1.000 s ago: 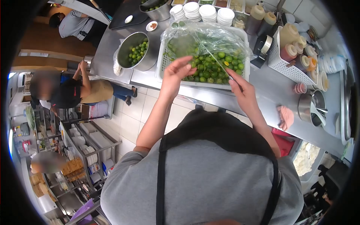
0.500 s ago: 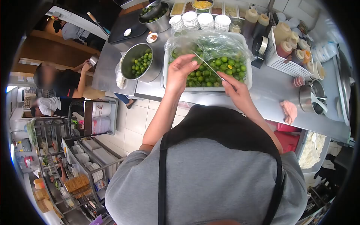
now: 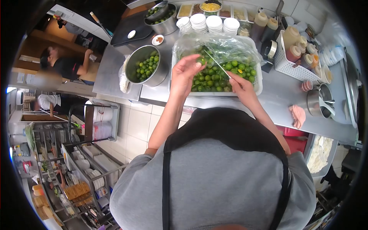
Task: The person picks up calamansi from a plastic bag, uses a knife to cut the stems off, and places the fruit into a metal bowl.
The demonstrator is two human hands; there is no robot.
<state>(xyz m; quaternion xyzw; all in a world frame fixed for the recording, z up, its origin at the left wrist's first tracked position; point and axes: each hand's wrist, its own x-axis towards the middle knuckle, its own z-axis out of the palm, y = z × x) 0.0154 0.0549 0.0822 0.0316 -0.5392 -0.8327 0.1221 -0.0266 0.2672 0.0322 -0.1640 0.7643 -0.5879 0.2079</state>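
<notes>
My left hand (image 3: 184, 73) pinches a small green lime (image 3: 201, 60) between thumb and fingertips. In my right hand (image 3: 243, 86) is a thin knife (image 3: 217, 63), its blade slanting up and left, with the tip near that lime. Both hands are above a white tray (image 3: 257, 85) full of small green limes (image 3: 209, 82). One lime there shows a yellow patch. Clear plastic (image 3: 226, 46) covers the tray's far part. Left of the tray, a steel pot (image 3: 156, 74) contains more limes (image 3: 143, 69).
Behind the tray stand stacked white dishes (image 3: 214, 24) and food containers (image 3: 185, 10). A white basket (image 3: 292, 72) of sauce bottles is at the right, near a pink cloth (image 3: 297, 115). Another steel pot (image 3: 165, 27) is at the back left. A co-worker (image 3: 67, 65) stands at far left.
The knife tip has moved slightly right and up, and the lime in my left fingers is now plainly visible. The co-worker at left has shifted. The whole view has moved slightly.
</notes>
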